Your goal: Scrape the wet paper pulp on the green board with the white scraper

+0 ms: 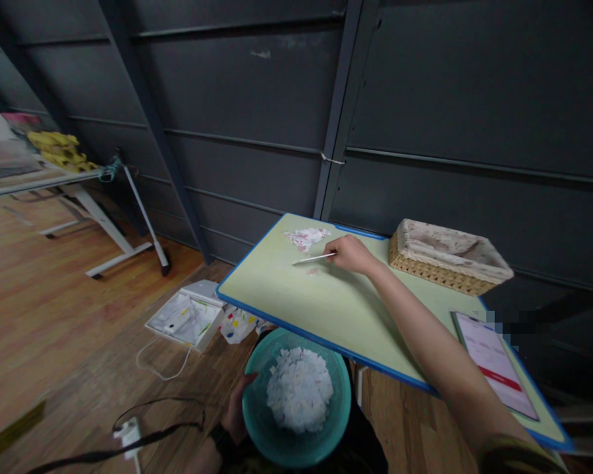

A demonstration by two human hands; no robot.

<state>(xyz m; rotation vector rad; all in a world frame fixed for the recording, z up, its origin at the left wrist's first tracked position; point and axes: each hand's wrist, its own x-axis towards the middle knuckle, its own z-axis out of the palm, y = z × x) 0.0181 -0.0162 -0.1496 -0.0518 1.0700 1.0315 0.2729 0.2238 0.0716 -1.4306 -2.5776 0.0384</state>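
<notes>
My right hand (352, 255) reaches over the pale green tabletop (261, 280) and pinches a thin, pale strip-like tool (312, 259), its exact kind unclear. The tool's far end points left, close to the surface. Just beyond it lies a flat patch of white and pinkish scraps (307, 237), and a few pinkish bits (316, 271) are scattered nearer to me. Below the table's front edge, my left hand (236, 409) grips the left rim of a teal plastic colander (343, 395). Inside the colander is a heap of small white pieces, like torn paper (300, 390).
A lined wicker basket (442, 280) stands at the table's back right, with a clipboard (497, 365) at the right end. On the floor at left are an open white box (185, 316), a plastic bag (237, 326) and a power strip (128, 436) with cables. A dark panelled wall (257, 99) stands behind.
</notes>
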